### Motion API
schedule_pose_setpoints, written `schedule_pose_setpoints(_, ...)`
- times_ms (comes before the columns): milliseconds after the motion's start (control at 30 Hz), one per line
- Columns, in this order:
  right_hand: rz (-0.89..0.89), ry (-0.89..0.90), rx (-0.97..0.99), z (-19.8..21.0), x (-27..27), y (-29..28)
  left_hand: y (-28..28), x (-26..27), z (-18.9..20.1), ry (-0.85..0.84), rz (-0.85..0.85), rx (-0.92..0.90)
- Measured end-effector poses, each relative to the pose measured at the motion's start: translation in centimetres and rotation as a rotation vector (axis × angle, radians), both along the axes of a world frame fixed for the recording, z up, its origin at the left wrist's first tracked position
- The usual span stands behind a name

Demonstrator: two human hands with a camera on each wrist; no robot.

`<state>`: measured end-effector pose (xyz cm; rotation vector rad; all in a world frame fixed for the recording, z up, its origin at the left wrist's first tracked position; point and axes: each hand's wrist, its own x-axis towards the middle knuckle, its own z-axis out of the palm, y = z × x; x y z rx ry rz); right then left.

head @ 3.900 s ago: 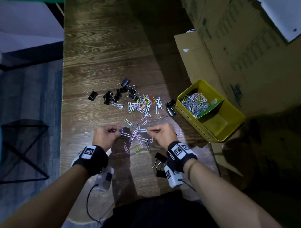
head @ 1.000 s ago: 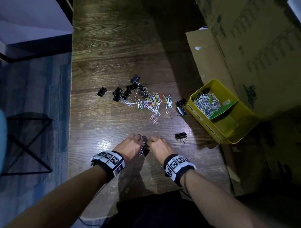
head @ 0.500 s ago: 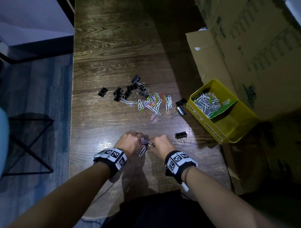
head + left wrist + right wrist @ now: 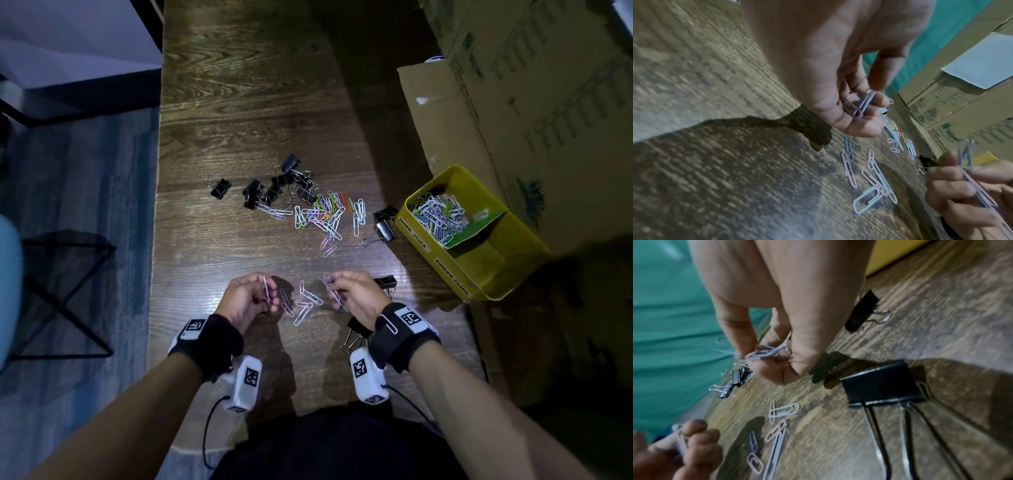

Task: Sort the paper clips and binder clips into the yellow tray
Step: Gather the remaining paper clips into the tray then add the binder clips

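Observation:
My left hand (image 4: 255,296) (image 4: 859,104) pinches a few pale paper clips (image 4: 862,105) just above the table. My right hand (image 4: 346,291) (image 4: 766,353) holds its own bunch of paper clips (image 4: 764,353). Between the hands several pink and blue paper clips (image 4: 303,305) (image 4: 875,183) (image 4: 779,415) lie on the wood. Farther back is a mixed pile of coloured paper clips (image 4: 325,214) and black binder clips (image 4: 274,186). The yellow tray (image 4: 442,263) stands at the right, with paper clips (image 4: 438,217) in its far compartment behind a green divider.
A binder clip (image 4: 385,282) (image 4: 861,311) lies right of my right hand, a large one (image 4: 884,386) under that wrist, two more (image 4: 385,224) by the tray. Cardboard boxes (image 4: 513,102) stand behind the tray. The table's left edge (image 4: 156,240) drops to blue floor.
My hands have lifted and moved apart, each with paper clips in its fingers. Several clips that were hidden between them now lie uncovered on the table.

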<state>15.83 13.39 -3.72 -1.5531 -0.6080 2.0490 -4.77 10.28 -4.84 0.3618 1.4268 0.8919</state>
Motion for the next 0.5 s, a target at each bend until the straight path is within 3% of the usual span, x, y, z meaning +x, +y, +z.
schedule_pose_setpoints(67, -0.049, 0.094, -0.067, 0.1, -0.1, 0.1, -0.1, 0.1, -0.1, 0.025, -0.036, 0.035)
schedule_pose_setpoints(133, -0.046, 0.144, -0.117, 0.2, -0.2, 0.0, -0.3, 0.1, -0.7, 0.179, -0.143, 0.069)
schedule_pose_setpoints(300, -0.016, 0.222, -0.153, 0.4, -0.4, -0.1, -0.6, -0.7, -2.0, 0.631, -0.564, 0.172)
schedule_pose_setpoints(433, 0.041, 0.195, -0.143, 0.7, -0.4, -0.1, -1.0, -0.9, -1.5, 0.898, -0.907, 0.384)
schedule_pose_setpoints(500, 0.068, 0.139, -0.097, 0.8, -0.5, -0.2, -1.4, -1.1, -1.7, 0.996, -1.065, 0.397)
